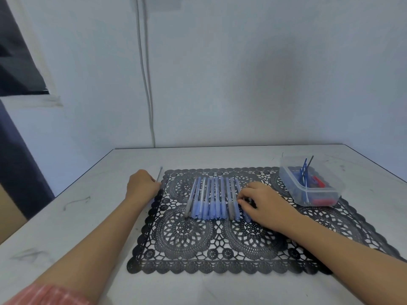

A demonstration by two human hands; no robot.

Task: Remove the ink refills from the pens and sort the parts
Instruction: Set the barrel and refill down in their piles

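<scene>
Pinching a refill (160, 175) at the mat's (198, 267) ten o'clock, the left hand (142, 183) curled; the right hand (264, 205) gripped the three-o'clock pen (238, 186).

So the white, faintly marbled tabletop (88, 227) has a black lace-pattern rectangular placemat (220, 249) lying flat on it, plus a thin pale grey refill stick (160, 174) just off the mat's far-left corner.

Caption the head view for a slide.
Right hand grips the end pen of a row on a lace mat; left hand holds a refill.
</scene>
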